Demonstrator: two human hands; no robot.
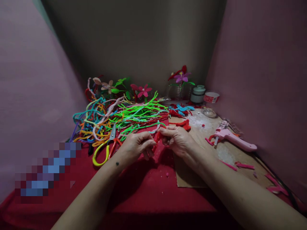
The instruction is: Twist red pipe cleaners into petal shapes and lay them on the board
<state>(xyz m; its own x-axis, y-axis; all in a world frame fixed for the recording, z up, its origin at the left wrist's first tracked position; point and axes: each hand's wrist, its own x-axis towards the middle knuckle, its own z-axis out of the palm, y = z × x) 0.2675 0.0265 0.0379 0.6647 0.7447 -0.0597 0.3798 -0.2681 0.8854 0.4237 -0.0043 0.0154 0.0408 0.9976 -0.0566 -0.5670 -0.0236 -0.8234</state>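
A short red fuzzy pipe cleaner [157, 138] spans the small gap between my two hands, above the red cloth. My right hand [178, 139] pinches it with thumb and forefinger. My left hand [140, 144] has its fingers curled in, and the tips close on the left side of the same piece; its exact shape there is blurred. Scissors [101, 156] with yellow and red handles lie left of my left hand, blades pointing away. Beyond both hands spreads a heap of loose green pipe cleaners [139, 110].
A cardboard sheet [192, 180] lies on the right, with a pink glue gun [231, 135] and pink scraps [244, 165]. Behind are blue pipe-cleaner petals [182, 108], a greenish jar [198, 94], a paper cup [211, 96] and finished flowers [144, 90]. Pinkish walls flank both sides.
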